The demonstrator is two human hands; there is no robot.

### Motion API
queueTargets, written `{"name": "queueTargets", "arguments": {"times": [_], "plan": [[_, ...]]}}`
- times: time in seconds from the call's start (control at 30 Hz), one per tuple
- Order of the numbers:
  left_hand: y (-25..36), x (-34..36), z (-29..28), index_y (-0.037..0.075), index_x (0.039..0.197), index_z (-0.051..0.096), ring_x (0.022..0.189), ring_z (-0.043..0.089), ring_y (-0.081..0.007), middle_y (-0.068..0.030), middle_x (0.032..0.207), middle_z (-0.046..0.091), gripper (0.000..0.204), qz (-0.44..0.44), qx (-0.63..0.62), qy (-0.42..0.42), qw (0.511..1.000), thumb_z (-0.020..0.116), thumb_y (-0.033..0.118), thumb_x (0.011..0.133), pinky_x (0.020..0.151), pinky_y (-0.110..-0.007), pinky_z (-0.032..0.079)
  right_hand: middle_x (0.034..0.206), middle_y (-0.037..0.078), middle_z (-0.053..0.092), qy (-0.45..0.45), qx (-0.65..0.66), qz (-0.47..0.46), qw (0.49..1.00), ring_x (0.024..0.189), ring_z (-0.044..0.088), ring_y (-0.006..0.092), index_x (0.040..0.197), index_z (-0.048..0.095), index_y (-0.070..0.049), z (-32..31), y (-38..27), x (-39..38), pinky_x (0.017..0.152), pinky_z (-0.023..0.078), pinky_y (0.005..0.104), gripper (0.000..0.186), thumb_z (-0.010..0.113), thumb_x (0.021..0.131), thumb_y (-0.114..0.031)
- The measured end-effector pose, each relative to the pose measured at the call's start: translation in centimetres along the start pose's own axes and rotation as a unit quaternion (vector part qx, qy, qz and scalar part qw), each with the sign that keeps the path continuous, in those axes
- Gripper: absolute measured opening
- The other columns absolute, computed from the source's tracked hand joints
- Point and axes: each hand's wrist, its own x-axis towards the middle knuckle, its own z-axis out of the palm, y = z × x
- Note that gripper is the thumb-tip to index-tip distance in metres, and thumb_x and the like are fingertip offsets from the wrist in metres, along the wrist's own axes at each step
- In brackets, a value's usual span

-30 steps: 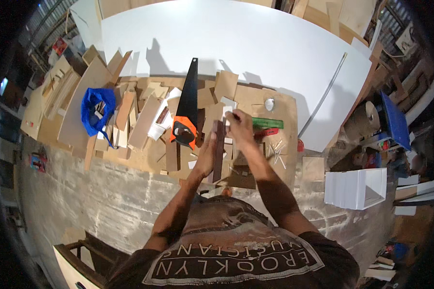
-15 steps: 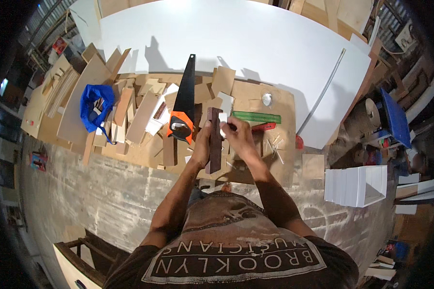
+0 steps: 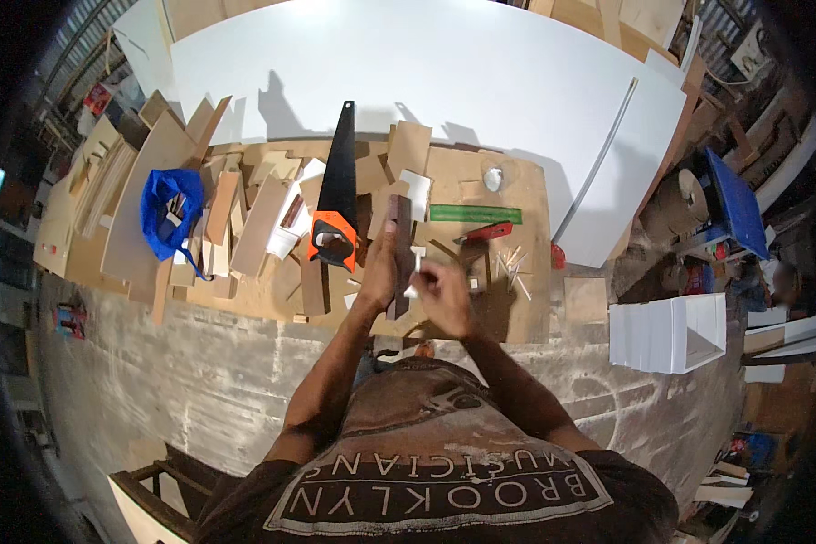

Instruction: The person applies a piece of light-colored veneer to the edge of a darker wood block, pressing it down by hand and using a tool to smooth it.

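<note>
My left hand [image 3: 382, 270] grips a long dark brown wooden bar [image 3: 396, 286], its fingers wrapped along the left side and the thumb on top. The bar stands lengthwise away from me over the workbench. Just right of its near half, my right hand [image 3: 446, 297] is closed on a small white piece [image 3: 414, 279], smeared by motion. Left of the bar lies a handsaw [image 3: 338, 172] with a black blade and orange handle. Beyond my right hand rest a red utility knife [image 3: 487, 233] and a green ruler [image 3: 476, 214].
Wood offcuts [image 3: 263, 225] and a blue bag [image 3: 168, 213] crowd the bench's left. Thin sticks [image 3: 514, 269] and a clear round object [image 3: 492, 177] lie on the right. A large white panel [image 3: 480, 72] stretches behind. A white box [image 3: 666, 334] stands on the floor at right.
My right hand has drawn back toward me along the bar's right side with the white piece. My left hand still holds the bar. The whole view has shifted slightly.
</note>
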Motion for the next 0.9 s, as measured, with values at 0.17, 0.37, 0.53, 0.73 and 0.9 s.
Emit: {"name": "queueTargets", "arguments": {"times": [0.17,0.37,0.53,0.73,0.9], "plan": [[-0.8,-2.7,1.2,0.0,0.139,0.045,0.086,0.052,-0.0125,-0.0079,0.1,0.057,0.067,-0.015,0.046,-0.049,0.998,0.036,0.054,0.102,0.078,-0.029,0.045,0.074,0.004,0.064,0.018,0.211,0.144,0.967,0.055,0.051,0.01,0.096,0.066,0.001,-3.7,1.6,8.7,0.052,0.041,0.0273,0.014,0.066,0.092,-0.012],[-0.8,-1.1,0.1,0.009,0.109,0.058,0.069,0.059,-0.0156,-0.0063,0.08,0.061,0.061,0.006,-0.074,0.035,0.997,0.033,0.063,0.098,0.064,-0.031,0.049,0.077,0.005,0.063,-0.009,0.351,0.18,0.919,0.061,0.057,0.0092,0.096,0.064,0.001,-1.9,-1.0,3.8,0.053,0.045,0.0243,0.01,0.065,0.092,-0.008],[-1.2,-0.3,0.2,0.002,0.116,0.05,0.088,0.058,-0.0151,-0.0094,0.098,0.058,0.054,0.024,-0.17,0.013,0.985,0.03,0.051,0.104,0.077,-0.033,0.05,0.083,0.014,0.067,0.008,0.158,0.105,0.982,0.066,0.066,0.0194,0.106,0.062,0.003,1.0,-1.1,0.6,0.057,0.052,0.0313,0.028,0.064,0.094,-0.022],[0.1,-1.5,4.2,-0.001,0.131,0.045,0.1,0.058,-0.0189,-0.0127,0.114,0.057,0.059,0.128,-0.156,0.047,0.978,0.029,0.049,0.105,0.09,-0.033,0.048,0.091,0.022,0.066,0.116,-0.069,0.0,0.991,0.078,0.065,0.037,0.113,0.061,0.004,1.1,2.6,2.2,0.071,0.052,0.0403,0.038,0.062,0.094,-0.029],[-0.6,-0.4,3.6,0.001,0.13,0.046,0.091,0.059,-0.0171,-0.0108,0.112,0.057,0.059,0.066,-0.207,0.032,0.976,0.029,0.051,0.104,0.078,-0.032,0.051,0.097,0.022,0.065,0.101,0.036,0.026,0.994,0.083,0.063,0.0374,0.116,0.061,0.003,-0.3,-0.4,0.8,0.079,0.05,0.0454,0.035,0.066,0.092,-0.021]]}}
